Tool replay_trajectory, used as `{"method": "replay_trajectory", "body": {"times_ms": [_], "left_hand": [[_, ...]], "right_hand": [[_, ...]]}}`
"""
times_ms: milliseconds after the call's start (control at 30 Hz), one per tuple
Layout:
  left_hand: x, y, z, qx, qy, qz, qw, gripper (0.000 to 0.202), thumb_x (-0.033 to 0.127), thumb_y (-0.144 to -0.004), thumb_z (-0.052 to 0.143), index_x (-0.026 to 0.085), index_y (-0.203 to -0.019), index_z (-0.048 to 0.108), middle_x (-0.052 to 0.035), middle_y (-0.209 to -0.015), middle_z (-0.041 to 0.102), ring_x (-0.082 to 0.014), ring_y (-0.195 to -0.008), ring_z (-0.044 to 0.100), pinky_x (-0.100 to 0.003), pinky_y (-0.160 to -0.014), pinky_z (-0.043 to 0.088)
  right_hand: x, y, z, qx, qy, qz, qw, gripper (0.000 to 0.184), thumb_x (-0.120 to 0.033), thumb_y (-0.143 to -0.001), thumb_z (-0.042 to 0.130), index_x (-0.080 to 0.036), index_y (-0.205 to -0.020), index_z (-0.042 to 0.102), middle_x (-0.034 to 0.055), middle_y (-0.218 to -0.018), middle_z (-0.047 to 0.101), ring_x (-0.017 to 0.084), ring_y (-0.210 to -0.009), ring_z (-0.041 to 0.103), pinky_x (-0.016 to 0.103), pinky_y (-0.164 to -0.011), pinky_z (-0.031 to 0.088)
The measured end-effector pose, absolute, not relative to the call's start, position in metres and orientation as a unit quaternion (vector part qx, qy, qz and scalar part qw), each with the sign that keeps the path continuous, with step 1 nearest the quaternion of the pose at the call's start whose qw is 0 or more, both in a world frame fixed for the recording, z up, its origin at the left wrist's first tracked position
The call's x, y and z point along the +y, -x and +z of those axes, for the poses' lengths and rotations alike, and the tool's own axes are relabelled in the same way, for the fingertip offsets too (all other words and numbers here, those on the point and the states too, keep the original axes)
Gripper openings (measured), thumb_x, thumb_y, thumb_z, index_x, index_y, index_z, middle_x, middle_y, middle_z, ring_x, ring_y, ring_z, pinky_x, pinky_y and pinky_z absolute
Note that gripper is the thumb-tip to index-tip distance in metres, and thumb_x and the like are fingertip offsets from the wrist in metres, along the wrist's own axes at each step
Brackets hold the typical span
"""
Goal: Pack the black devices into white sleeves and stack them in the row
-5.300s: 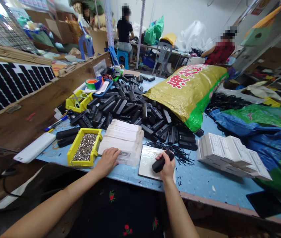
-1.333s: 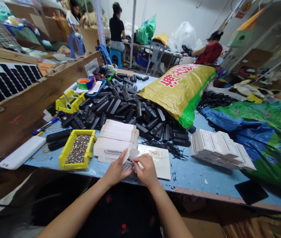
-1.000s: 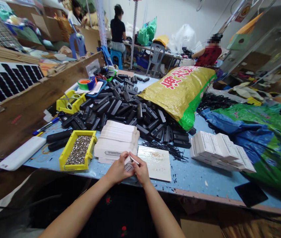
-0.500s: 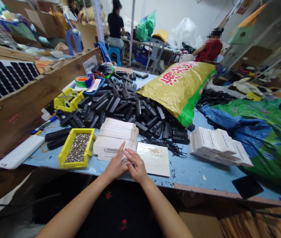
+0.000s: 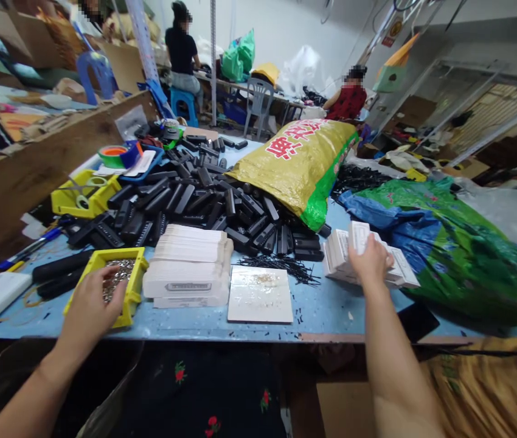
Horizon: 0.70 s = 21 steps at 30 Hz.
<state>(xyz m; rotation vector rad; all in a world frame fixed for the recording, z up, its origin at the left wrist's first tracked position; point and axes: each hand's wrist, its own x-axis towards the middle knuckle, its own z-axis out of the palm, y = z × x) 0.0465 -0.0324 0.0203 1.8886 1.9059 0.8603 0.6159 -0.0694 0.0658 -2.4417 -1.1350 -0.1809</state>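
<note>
On the speckled blue table (image 5: 331, 310), the hands have parted from the near edge where they met half a second ago. Behind lie a glossy woven yellow-green sack (image 5: 295, 158) and a heap of matte black plastic housings (image 5: 194, 198). The right hand (image 5: 370, 264) now clasps an upright white carton (image 5: 359, 234) at the row of cartons (image 5: 338, 255). The left hand (image 5: 92, 301) curls over the yellow plastic tray (image 5: 131, 292) of shiny metal bits (image 5: 119, 267); whether it pinches any, I cannot tell.
</note>
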Motion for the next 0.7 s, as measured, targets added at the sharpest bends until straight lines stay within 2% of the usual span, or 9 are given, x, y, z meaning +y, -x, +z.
{"method": "replay_trajectory", "body": {"times_ms": [67, 100, 167, 233, 333, 467, 567, 633, 700], "left_hand": [[-0.018, -0.023, 0.01, 0.653, -0.716, 0.198, 0.15, 0.025, 0.027, -0.08, 0.044, 0.019, -0.102, 0.052, -0.0071, -0.11, 0.058, -0.027, -0.11, 0.052, -0.049, -0.104, 0.037], [-0.013, -0.015, 0.003, 0.639, -0.734, 0.162, 0.164, 0.023, 0.024, -0.079, 0.043, 0.019, -0.099, 0.053, -0.0069, -0.106, 0.059, -0.027, -0.108, 0.053, -0.049, -0.103, 0.038], [-0.009, -0.007, -0.01, 0.628, -0.742, 0.126, 0.196, 0.02, 0.021, -0.075, 0.044, 0.019, -0.09, 0.057, -0.0066, -0.096, 0.061, -0.0267, -0.097, 0.056, -0.048, -0.097, 0.041], [-0.007, -0.005, -0.016, 0.639, -0.73, 0.12, 0.211, 0.01, 0.023, -0.071, 0.048, 0.02, -0.074, 0.057, -0.0068, -0.082, 0.06, -0.0268, -0.085, 0.057, -0.046, -0.091, 0.043], [-0.004, -0.005, -0.011, 0.661, -0.706, 0.12, 0.222, 0.012, 0.03, -0.066, 0.054, 0.022, -0.058, 0.053, -0.008, -0.068, 0.059, -0.0272, -0.075, 0.057, -0.04, -0.082, 0.045], [-0.004, 0.003, 0.004, 0.631, -0.751, 0.061, 0.185, 0.032, 0.041, -0.077, 0.041, 0.02, -0.071, 0.063, -0.0121, -0.088, 0.066, -0.0293, -0.086, 0.06, -0.039, -0.081, 0.046], [-0.01, 0.01, 0.001, 0.605, -0.781, 0.044, 0.149, 0.041, 0.044, -0.081, 0.036, 0.017, -0.085, 0.066, -0.0141, -0.098, 0.067, -0.0291, -0.095, 0.06, -0.04, -0.087, 0.045], [-0.014, 0.011, -0.006, 0.597, -0.789, 0.035, 0.142, 0.041, 0.041, -0.081, 0.036, 0.015, -0.091, 0.066, -0.0153, -0.099, 0.066, -0.0294, -0.096, 0.06, -0.041, -0.09, 0.045], [-0.016, 0.008, -0.01, 0.602, -0.785, 0.02, 0.147, 0.038, 0.037, -0.081, 0.035, 0.014, -0.089, 0.065, -0.0157, -0.095, 0.066, -0.0294, -0.093, 0.061, -0.042, -0.087, 0.046]], "right_hand": [[-0.062, -0.636, 0.068, -0.393, 0.902, -0.105, 0.148, 0.058, -0.026, -0.076, 0.052, -0.003, -0.129, 0.045, 0.0268, -0.136, 0.039, 0.041, -0.132, 0.025, 0.066, -0.102, 0.012], [-0.058, -0.631, 0.065, -0.401, 0.895, -0.123, 0.153, 0.056, -0.027, -0.077, 0.052, -0.003, -0.127, 0.047, 0.0272, -0.137, 0.037, 0.041, -0.133, 0.023, 0.065, -0.102, 0.014], [-0.049, -0.594, 0.053, -0.467, 0.846, -0.12, 0.228, 0.051, -0.031, -0.081, 0.049, -0.004, -0.125, 0.05, 0.0261, -0.133, 0.042, 0.037, -0.129, 0.032, 0.059, -0.101, 0.025], [-0.035, -0.533, 0.035, -0.591, 0.742, -0.034, 0.314, 0.044, -0.034, -0.087, 0.043, -0.01, -0.122, 0.053, 0.0195, -0.122, 0.054, 0.028, -0.117, 0.048, 0.047, -0.099, 0.036], [0.0, -0.442, 0.007, -0.72, 0.602, 0.097, 0.331, 0.051, -0.035, -0.079, 0.059, -0.017, -0.126, 0.053, 0.0121, -0.131, 0.051, 0.025, -0.123, 0.044, 0.042, -0.105, 0.033], [0.035, -0.394, -0.014, -0.641, 0.623, 0.188, 0.407, 0.042, -0.02, -0.073, 0.059, -0.018, -0.115, 0.061, 0.0104, -0.124, 0.057, 0.025, -0.118, 0.05, 0.043, -0.105, 0.035], [0.017, -0.404, -0.019, -0.539, 0.638, 0.233, 0.498, 0.035, -0.026, -0.08, 0.052, -0.017, -0.112, 0.059, 0.0111, -0.113, 0.062, 0.025, -0.106, 0.057, 0.045, -0.097, 0.042], [-0.016, -0.413, -0.022, -0.415, 0.591, 0.356, 0.593, 0.036, -0.034, -0.079, 0.055, -0.019, -0.112, 0.056, 0.0088, -0.106, 0.063, 0.023, -0.096, 0.062, 0.044, -0.088, 0.048], [-0.057, -0.416, -0.027, -0.302, 0.513, 0.512, 0.619, 0.036, -0.036, -0.073, 0.064, -0.02, -0.104, 0.057, 0.0047, -0.095, 0.064, 0.02, -0.085, 0.064, 0.038, -0.079, 0.052]]}}
